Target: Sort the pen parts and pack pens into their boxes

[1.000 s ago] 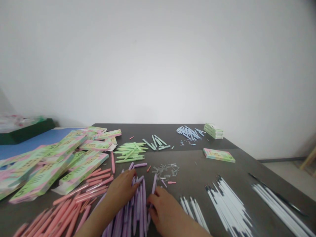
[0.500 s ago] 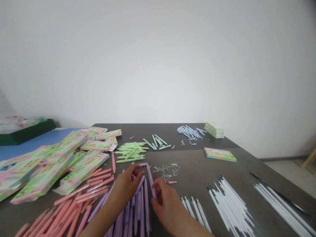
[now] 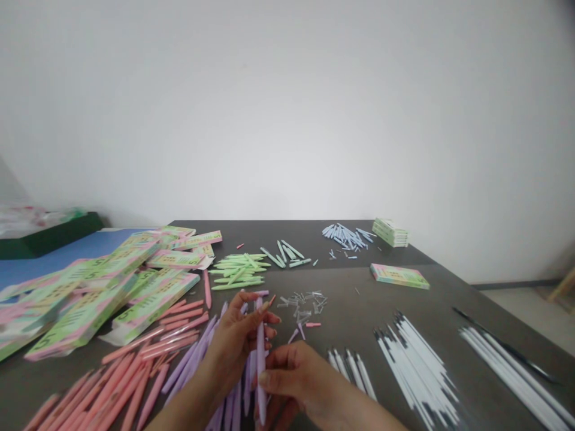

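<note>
Both my hands hold one purple pen barrel (image 3: 260,353) upright above a pile of purple pen barrels (image 3: 224,383) on the dark table (image 3: 359,299). My left hand (image 3: 238,338) pinches its upper end with fingertips. Lower down, my right hand (image 3: 291,377) is closed around the same barrel, thumb pressed on it. A small heap of grey metal springs (image 3: 303,302) lies just beyond my hands.
Pink pen barrels (image 3: 121,383) lie at the left, below a spread of green and pink boxes (image 3: 90,293). Green barrels (image 3: 238,269) and blue parts (image 3: 345,236) sit farther back. White refills (image 3: 413,371) lie at the right. Two box stacks (image 3: 390,232) stand at the back right.
My hands have lifted one purple barrel out of the pile and turned it upright. Both hands have drawn slightly towards me.
</note>
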The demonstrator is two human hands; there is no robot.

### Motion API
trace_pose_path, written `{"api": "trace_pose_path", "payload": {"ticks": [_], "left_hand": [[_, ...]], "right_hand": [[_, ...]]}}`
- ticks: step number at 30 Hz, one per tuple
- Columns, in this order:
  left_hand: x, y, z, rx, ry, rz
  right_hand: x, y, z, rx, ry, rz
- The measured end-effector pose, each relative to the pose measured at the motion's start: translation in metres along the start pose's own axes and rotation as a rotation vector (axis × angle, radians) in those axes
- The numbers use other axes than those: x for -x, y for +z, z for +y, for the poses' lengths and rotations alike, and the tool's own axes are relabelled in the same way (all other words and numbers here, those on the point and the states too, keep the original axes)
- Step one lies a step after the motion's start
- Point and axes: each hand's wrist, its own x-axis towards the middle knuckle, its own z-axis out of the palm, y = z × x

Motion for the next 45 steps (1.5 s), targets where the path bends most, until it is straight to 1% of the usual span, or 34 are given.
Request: {"api": "trace_pose_path", "payload": {"ticks": [2,6,10,16,20,23,26,29,31,32,33,35,36,37,38,39,41,42,45], "left_hand": [[0.001,0.0,0.0,-0.001,0.003,0.003],[0.004,0.004,0.004,-0.051,0.055,0.016],[0.004,0.004,0.005,-0.072,0.044,-0.011],[0.004,0.002,0.004,-0.022,0.033,-0.024],[0.008,0.005,0.007,-0.048,0.057,-0.012],[0.009,0.006,0.007,-0.053,0.047,-0.012],[0.009,0.007,0.005,-0.004,-0.006,-0.051],[0.011,0.008,0.006,0.061,-0.081,-0.141],[0.011,0.007,0.011,0.087,-0.085,-0.173],[0.01,0.005,0.014,0.097,-0.059,-0.158],[0.009,0.002,0.018,0.107,-0.017,-0.122],[0.004,-0.008,0.027,0.136,0.067,-0.023],[0.0,-0.013,0.032,0.15,0.074,0.008],[-0.003,-0.018,0.035,0.16,0.036,0.006],[-0.005,-0.022,0.037,0.153,-0.011,-0.012],[-0.007,-0.025,0.037,0.142,-0.063,-0.037],[-0.008,-0.024,0.033,0.102,-0.152,-0.088],[-0.007,-0.022,0.03,0.079,-0.185,-0.105],[-0.002,-0.013,0.019,0.006,-0.236,-0.105]], "right_hand": [[0.001,-0.001,0.001,-0.015,-0.003,-0.017],[0.003,0.0,-0.001,-0.045,0.001,0.002],[0.004,0.003,-0.002,0.001,0.017,0.004],[0.002,0.002,0.0,0.04,0.033,0.023],[0.003,0.001,-0.002,0.043,0.003,0.03],[0.003,0.001,0.0,0.042,-0.012,0.023],[0.001,0.001,0.004,0.051,-0.015,0.02],[0.001,0.0,0.005,0.089,-0.036,0.031],[0.003,-0.001,0.0,0.179,-0.034,0.033],[0.005,-0.002,-0.003,0.273,-0.045,0.053],[0.007,-0.003,-0.006,0.411,-0.075,0.099],[0.011,-0.005,-0.01,0.77,-0.188,0.252],[0.012,-0.006,-0.01,0.949,-0.244,0.324],[0.013,-0.007,-0.008,1.098,-0.276,0.367],[0.012,-0.008,-0.005,1.208,-0.276,0.371],[0.01,-0.008,0.0,1.28,-0.25,0.349],[0.006,-0.008,0.01,1.374,-0.183,0.314],[0.004,-0.008,0.014,1.413,-0.16,0.326],[0.001,-0.007,0.019,1.502,-0.076,0.427]]}}
